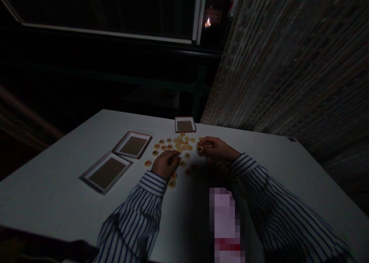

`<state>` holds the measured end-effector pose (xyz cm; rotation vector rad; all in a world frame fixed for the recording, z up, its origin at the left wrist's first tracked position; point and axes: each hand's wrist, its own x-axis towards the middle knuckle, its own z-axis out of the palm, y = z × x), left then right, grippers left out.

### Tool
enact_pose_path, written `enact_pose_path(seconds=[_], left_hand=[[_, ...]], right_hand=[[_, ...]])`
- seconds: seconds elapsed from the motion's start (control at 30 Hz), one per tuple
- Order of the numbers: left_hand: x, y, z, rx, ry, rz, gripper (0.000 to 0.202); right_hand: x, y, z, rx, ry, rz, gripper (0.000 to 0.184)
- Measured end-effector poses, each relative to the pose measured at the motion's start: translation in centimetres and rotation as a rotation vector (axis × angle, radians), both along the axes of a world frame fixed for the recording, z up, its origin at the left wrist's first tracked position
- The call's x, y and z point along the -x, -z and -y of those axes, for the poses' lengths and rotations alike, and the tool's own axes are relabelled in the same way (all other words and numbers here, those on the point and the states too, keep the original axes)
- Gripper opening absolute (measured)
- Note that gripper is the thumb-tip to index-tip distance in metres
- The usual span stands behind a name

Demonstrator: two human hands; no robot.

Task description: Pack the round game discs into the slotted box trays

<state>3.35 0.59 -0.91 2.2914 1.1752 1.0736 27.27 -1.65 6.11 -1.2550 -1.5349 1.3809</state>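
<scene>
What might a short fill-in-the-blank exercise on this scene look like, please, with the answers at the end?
1. A marked round piece is pinched in the ____ hand, on the same side as the string curtain.
2. Two shallow trays lie to the ____ of the scattered pieces.
3. Both shirt sleeves have blue ____.

Missing words: right; left; stripes.

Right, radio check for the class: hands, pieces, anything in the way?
Right hand pinching a round piece. Left hand among the pieces, hold unclear. Loose pieces on white table, some marked, some plain. Possible clutter: more pieces between the hands.
</scene>
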Motion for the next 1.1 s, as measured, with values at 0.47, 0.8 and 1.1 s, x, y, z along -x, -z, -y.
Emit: enact_pose_path(seconds=[0.47, 0.8, 1.1], left_hand=[[0.2, -0.7, 0.1, 0.033, 0.022, 0.117, 0.023], [-2.8, -4.7, 2.8, 0.217, 0.061, 0.240, 0.026], [-8.2, -5.7, 4.2, 0.668, 0.101, 0.647, 0.030]], right_hand=[[-1.9, -1.4, 2.3, -0.099, 0.042, -0.009, 0.026], [-2.6, -1.6, 3.3, -0.155, 0.040, -0.033, 0.027], [-3.1, -1.0, 4.5, -0.265, 0.107, 0.031, 0.027]])
